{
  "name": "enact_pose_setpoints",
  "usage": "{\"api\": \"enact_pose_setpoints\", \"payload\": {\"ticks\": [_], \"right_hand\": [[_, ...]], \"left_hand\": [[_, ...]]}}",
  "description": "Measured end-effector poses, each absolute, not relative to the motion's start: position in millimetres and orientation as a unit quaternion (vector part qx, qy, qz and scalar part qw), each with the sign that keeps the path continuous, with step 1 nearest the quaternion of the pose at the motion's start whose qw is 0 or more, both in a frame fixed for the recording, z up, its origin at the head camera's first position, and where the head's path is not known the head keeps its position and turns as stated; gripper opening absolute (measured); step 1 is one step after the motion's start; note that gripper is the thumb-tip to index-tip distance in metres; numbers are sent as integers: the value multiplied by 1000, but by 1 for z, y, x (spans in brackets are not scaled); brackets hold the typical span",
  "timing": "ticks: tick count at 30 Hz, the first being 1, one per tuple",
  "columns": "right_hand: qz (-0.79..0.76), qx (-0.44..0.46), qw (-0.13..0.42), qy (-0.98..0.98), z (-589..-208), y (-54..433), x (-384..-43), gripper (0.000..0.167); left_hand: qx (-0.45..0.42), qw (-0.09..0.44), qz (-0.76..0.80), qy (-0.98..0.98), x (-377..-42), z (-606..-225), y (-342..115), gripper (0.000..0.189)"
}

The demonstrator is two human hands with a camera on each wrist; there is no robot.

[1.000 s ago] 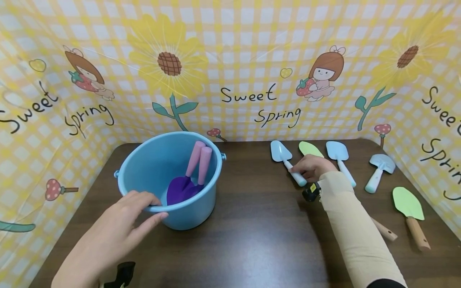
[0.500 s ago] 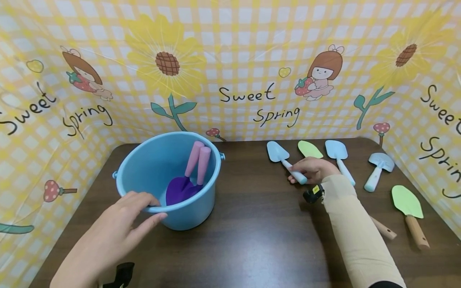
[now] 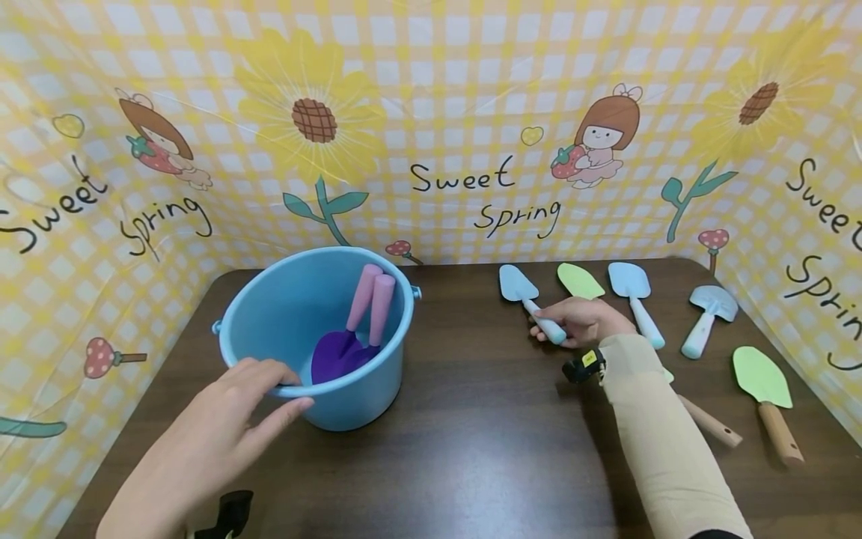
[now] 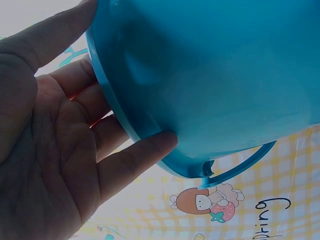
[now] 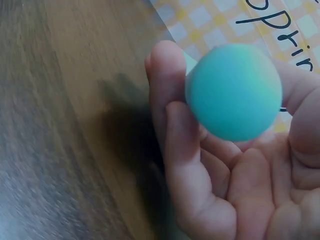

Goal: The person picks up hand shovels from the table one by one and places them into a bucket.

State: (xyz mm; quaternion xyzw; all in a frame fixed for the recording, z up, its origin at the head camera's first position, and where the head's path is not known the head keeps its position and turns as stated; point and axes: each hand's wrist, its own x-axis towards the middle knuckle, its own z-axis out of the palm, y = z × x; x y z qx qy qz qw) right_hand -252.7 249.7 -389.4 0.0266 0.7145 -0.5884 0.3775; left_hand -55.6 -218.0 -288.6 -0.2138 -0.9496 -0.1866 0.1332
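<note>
On your far left, the yellow checked cloth [image 3: 444, 97] reads "Sweet" with "Spring" beneath it, slanting with the wall. Your left hand [image 3: 215, 419] pinches the near rim of the blue bucket [image 3: 357, 404], fingers over the edge and thumb outside. The bucket stands upright on the dark brown table [image 3: 458, 457]. Inside, two purple trowels [image 3: 337, 355] lean together, pink handles up against the right wall. Behind and to the right of the bucket, the cloth again reads "Sweet Spring".

Your right hand [image 3: 582, 322] is closed around the handle of a light blue trowel [image 3: 517, 283], its blade pointing away from you. The black wrist device [image 3: 582, 367] bears a yellow label, too small to read. Just beyond that hand shows a green blade [image 3: 581, 281], then a second blue trowel [image 3: 629, 281] and a rounded blue tool [image 3: 714, 302]. A wooden handle [image 3: 710, 423] juts from under your beige sleeve [image 3: 673, 442]; a green trowel [image 3: 764, 378] lies farther right. The right-hand wall repeats "Sweet Spring", cut by the frame edge.
</note>
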Motion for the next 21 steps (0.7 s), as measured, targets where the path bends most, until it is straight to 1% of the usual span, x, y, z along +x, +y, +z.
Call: {"api": "enact_pose_setpoints", "payload": {"ticks": [8, 21], "right_hand": [[-618, 40, 370, 693, -390, 245, -248, 31], [-616, -8, 356, 702, -393, 244, -244, 36]], "left_hand": [[-216, 137, -187, -949, -55, -288, -218, 12], [-208, 125, -184, -952, -56, -286, -217, 11]]}}
